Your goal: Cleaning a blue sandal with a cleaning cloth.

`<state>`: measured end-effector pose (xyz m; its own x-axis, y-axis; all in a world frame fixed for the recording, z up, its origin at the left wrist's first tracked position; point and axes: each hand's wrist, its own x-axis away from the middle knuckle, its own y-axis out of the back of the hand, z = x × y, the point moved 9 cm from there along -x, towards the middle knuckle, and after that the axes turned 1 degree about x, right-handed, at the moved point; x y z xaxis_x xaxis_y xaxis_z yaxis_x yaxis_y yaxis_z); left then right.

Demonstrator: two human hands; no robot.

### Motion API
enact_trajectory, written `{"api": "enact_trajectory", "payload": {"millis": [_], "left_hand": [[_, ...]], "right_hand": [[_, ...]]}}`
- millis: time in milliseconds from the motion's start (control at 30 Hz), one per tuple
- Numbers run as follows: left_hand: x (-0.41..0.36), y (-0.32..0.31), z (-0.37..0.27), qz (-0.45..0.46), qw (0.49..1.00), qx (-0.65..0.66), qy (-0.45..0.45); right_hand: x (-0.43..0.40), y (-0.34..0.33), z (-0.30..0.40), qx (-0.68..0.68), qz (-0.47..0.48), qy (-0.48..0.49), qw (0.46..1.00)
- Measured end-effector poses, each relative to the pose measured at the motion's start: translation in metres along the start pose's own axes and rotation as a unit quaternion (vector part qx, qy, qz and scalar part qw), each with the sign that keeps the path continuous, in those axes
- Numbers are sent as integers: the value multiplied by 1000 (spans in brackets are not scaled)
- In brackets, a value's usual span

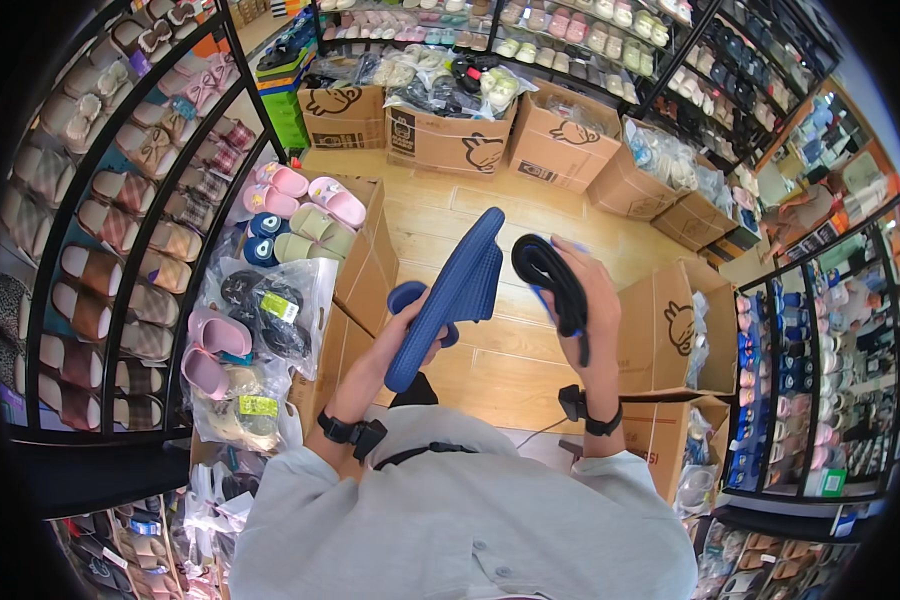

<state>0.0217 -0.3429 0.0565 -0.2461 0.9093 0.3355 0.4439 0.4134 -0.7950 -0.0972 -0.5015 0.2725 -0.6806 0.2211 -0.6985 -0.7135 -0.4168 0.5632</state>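
Observation:
My left hand (403, 324) grips a navy blue slide sandal (450, 300), tilted on edge with its textured underside towards me. Behind it, partly covered, shows a second navy slide (406, 297) held in the same hand. In my right hand (597, 292) is a black folded, strap-like item (549, 271) with some blue along its edge; its exact kind cannot be told. The two hands are apart, both raised over the wooden floor (487, 371). Each wrist wears a black band with a small box on it.
Left of me, pink clogs (217, 341), green slides (316, 232) and bagged black footwear (270, 307) lie on cardboard boxes (367, 262). Open cartons (450, 142) line the back. More boxes (667, 330) stand right. Shoe racks (112, 217) surround the area.

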Motion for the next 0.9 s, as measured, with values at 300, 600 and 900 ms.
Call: {"api": "enact_trajectory", "payload": {"millis": [300, 600, 900], "left_hand": [[-23, -10, -67, -56, 991, -100, -67], [-36, 31, -103, -120, 978, -168, -14], [-9, 16, -150, -189, 952, -228, -69]], "right_hand": [[17, -115, 85, 41, 83, 334, 938], [-69, -127, 36, 111, 132, 183, 968], [-71, -182, 35, 82, 135, 180, 971]]}}
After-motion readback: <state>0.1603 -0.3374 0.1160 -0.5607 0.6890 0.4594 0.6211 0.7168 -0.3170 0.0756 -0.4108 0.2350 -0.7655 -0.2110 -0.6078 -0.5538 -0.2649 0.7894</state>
